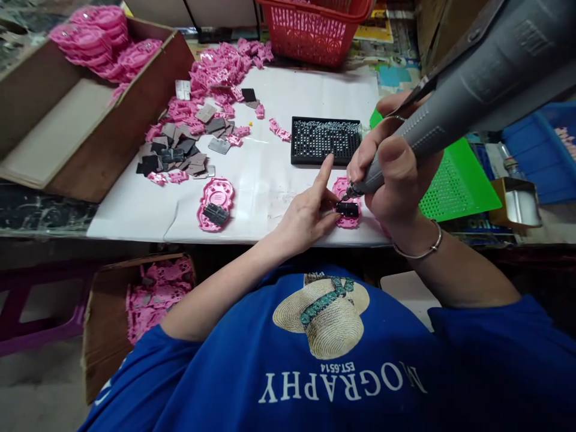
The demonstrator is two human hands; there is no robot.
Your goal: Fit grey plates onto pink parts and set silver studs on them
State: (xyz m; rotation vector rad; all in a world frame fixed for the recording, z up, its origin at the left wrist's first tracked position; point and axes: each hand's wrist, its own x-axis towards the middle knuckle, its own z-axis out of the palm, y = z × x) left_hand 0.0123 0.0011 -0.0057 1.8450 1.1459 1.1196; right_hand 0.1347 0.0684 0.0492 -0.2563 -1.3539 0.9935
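My right hand point(400, 162) is wrapped round a grey electric screwdriver point(477, 90), its tip slanting down to the top edge of a black plate point(347, 209). That plate lies across a pink plastic casing point(346, 222) near the table's front edge. With thumb and bent fingers, my left hand point(306, 217) grips the casing's left side; its index finger stretches towards a black screw tray point(326, 141) filled with rows of screws. Further left, a second pink casing point(217, 195) lies flat with a dark plate point(216, 213) on it.
Loose dark plates point(180, 150) and a heap of small pink parts point(220, 69) lie at the back left, beside a wooden box point(121, 114). A red basket point(310, 33) stands behind. To the right are a green perforated tray point(459, 186) and a blue bin point(535, 144).
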